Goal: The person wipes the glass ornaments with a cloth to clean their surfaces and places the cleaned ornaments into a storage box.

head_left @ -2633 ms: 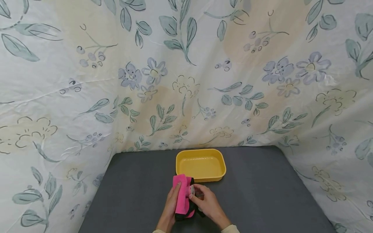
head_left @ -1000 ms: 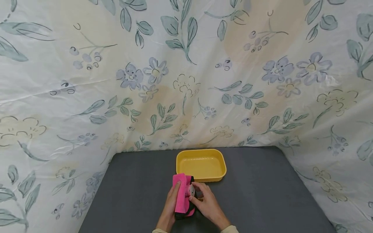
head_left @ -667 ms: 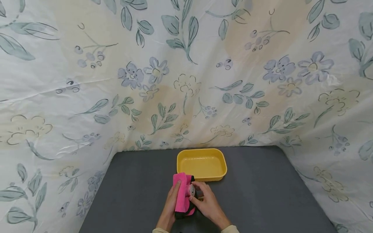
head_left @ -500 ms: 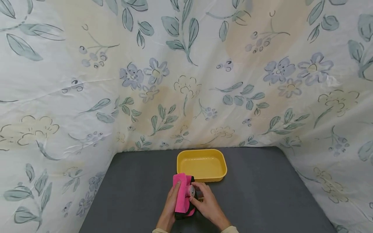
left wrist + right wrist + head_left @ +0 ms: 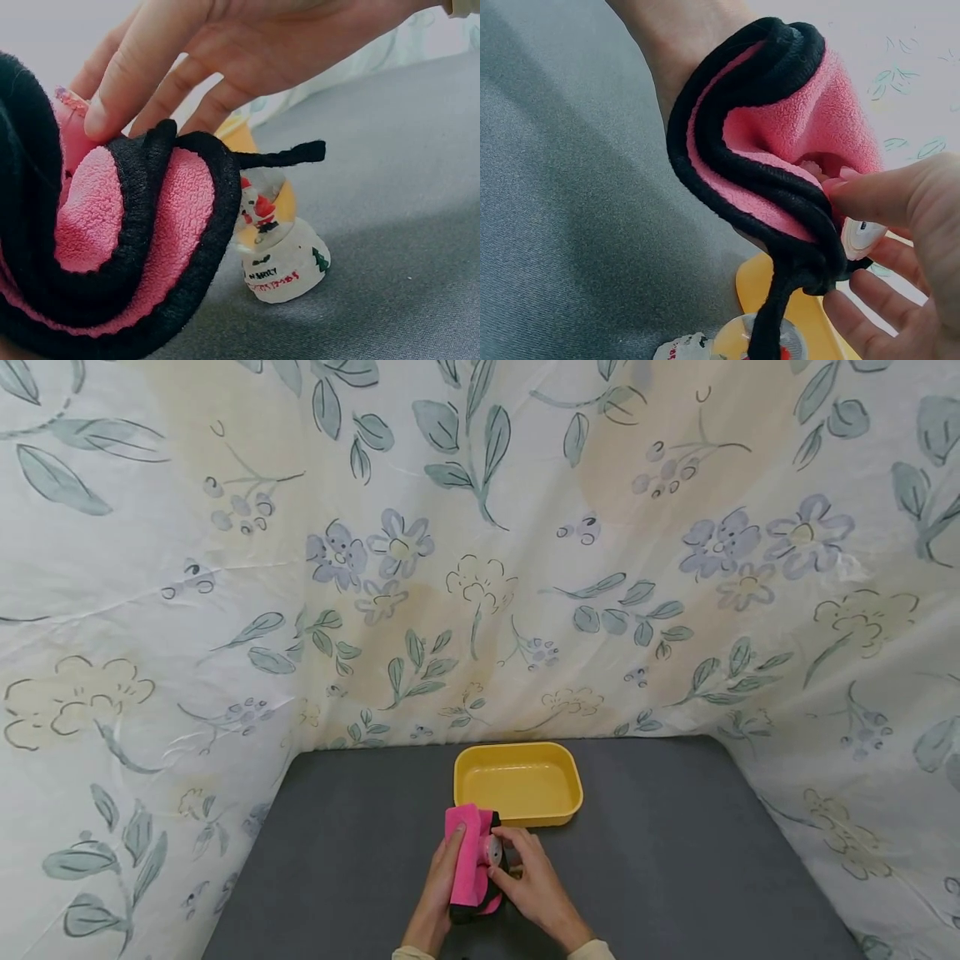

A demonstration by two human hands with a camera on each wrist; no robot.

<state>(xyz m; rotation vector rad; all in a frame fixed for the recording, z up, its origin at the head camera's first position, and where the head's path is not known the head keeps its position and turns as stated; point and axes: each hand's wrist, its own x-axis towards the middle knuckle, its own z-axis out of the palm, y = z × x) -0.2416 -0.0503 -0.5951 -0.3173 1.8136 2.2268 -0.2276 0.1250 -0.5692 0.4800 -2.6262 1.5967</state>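
Reaching in w/ both forearms from bottom edge of head view, wrists angled inward to meet approx. mid-table, pale cuffs showing at bottom. Gripping folded pink cloth w/ L hand: holding wrist fairly straight, pointing hand fwd, laying thumb up along cloth's outer face; rest of L fingers hidden behind cloth, so can't tell exact curl. Pinching pink-and-white item w/ R hand: slanting in from lower R, arching index over far edge, bringing thumb in at near edge, so only a narrow gap, filled by item. Per R wrist view, spreading other R fingers loosely below, slightly bent, near a dangling black cord on cloth's trim. Item nested in cloth's open fold, whitish round end facing R hand, pink part partly sunk in cloth; top rim w/ reddish decoration per L wrist view. Directly beyond: yellow tray, sitting on table nr back edge, overlapped at its near L corner by cloth in head view. Also on table, per L wrist view: snow globe, upright, just in front of tray, red figure inside, "Christmas" lettering + green tree on white base; hard to make out in head view. Beyond table, floral drape, hung at back + both sides.
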